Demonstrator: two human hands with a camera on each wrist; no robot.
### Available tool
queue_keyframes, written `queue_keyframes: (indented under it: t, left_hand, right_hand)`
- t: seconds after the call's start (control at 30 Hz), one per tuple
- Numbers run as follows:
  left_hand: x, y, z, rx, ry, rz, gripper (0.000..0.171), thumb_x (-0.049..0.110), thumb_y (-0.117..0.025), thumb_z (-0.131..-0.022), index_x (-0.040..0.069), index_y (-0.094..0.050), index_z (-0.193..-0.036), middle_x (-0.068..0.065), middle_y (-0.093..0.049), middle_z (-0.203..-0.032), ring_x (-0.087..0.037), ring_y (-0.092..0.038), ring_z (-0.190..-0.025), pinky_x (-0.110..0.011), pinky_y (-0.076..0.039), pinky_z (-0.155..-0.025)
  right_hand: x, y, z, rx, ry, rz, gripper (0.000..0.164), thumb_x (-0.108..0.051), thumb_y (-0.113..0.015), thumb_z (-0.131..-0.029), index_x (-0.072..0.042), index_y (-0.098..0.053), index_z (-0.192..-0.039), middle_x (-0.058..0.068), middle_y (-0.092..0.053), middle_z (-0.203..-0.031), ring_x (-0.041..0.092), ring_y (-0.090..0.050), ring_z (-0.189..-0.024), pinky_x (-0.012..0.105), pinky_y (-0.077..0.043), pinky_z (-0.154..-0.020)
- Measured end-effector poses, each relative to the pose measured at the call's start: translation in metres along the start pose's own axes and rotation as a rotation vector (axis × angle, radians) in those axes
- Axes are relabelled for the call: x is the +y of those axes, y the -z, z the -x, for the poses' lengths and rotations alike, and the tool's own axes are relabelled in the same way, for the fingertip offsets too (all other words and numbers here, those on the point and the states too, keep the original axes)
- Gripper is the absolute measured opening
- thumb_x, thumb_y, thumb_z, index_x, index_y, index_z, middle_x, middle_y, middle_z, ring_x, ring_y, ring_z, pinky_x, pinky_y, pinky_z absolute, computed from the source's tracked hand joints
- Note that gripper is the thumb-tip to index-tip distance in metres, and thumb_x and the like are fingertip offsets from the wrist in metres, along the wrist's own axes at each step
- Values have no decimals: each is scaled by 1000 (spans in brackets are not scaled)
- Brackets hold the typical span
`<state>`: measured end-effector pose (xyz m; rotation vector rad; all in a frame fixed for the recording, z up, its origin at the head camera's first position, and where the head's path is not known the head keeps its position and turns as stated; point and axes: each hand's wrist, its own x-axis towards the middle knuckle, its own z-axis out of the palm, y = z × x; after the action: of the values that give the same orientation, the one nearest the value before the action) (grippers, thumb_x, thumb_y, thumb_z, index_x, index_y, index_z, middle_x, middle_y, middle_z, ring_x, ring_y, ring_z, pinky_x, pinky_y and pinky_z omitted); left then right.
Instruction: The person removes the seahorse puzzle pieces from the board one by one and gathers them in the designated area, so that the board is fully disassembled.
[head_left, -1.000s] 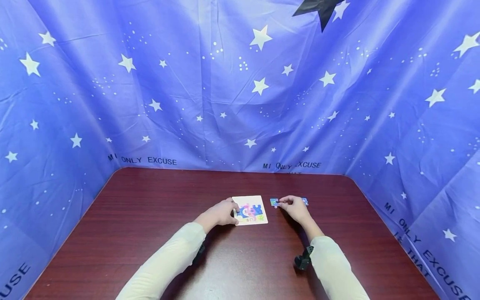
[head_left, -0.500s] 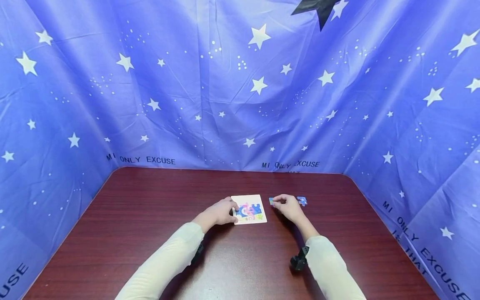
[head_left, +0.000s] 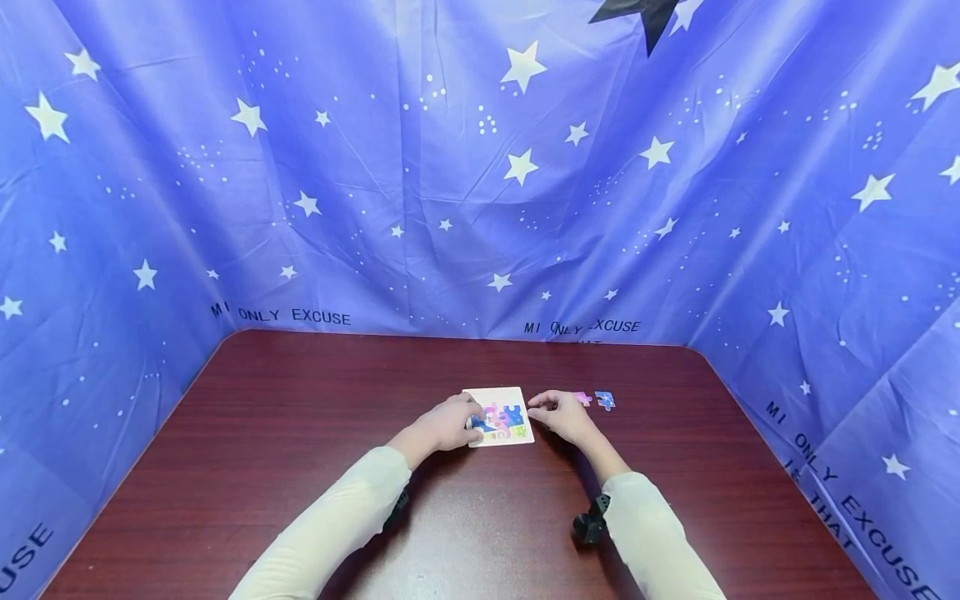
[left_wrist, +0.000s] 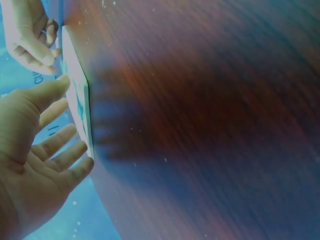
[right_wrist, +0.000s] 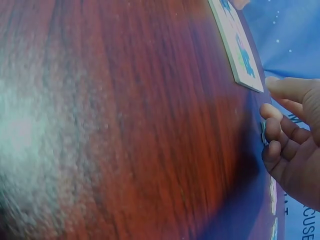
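Note:
A square puzzle board (head_left: pixel 527 397) with a pale border and a pink, blue and yellow-green picture lies flat on the table. My left hand (head_left: pixel 444 423) rests at its left side, fingers on the board and fairly straight in the left wrist view. Just past the right edge is my right hand (head_left: pixel 566 417), thumb and index tips close to the border with no piece showing between them. Behind its bent fingers a small teal puzzle piece (right_wrist: pixel 263 133) partly shows in the right wrist view. Farther right lie a pink puzzle piece (head_left: pixel 584 400) and a blue puzzle piece (head_left: pixel 605 401).
The dark red wooden table (head_left: pixel 337 383) reaches back to a blue curtain (head_left: pixel 405 167) with white stars, which also runs along both sides. A small black wrist device (head_left: pixel 588 527) sits below the right sleeve (head_left: pixel 652 525).
My right hand has moved left from the loose pieces to the board's right edge, uncovering the pink piece and hiding the nearest one. My left hand stays at the board.

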<state>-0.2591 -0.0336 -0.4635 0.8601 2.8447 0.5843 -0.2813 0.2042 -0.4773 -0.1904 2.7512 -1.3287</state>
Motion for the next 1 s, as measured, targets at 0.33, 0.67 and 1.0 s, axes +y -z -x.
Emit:
queue_keyframes:
  t: [0.33, 0.67, 1.0]
  left_hand:
    - [5, -4, -5, -30, -41, -57, 28, 22, -64, -85, 12, -66, -111, -4, -57, -113, -19, -53, -107, -32, -44, -95]
    - [7, -5, -6, -61, -47, -83, 27, 25, -65, -87, 14, -66, -111, -3, -56, -118, -22, -54, -111, -34, -44, -96]
    - [5, -8, -7, -49, -77, -88, 30, 27, -65, -86, 15, -65, -113, -3, -56, -120, -23, -53, -113, -34, -43, -98]
  right_hand:
    - [-2, -5, -1, -47, 15, 13, 21, -10, -71, -79, -1, -68, -97, 2, -55, -69, 10, -47, -53, 23, -41, -51]
    - [0, -6, -4, -80, 29, 34, 22, -10, -72, -79, -4, -68, -100, 2, -53, -70, 10, -46, -56, 22, -40, -51]
    - [0, -6, -7, -109, 52, 72, 27, -13, -72, -79, -5, -67, -104, 1, -51, -71, 9, -46, -60, 21, -38, -54]
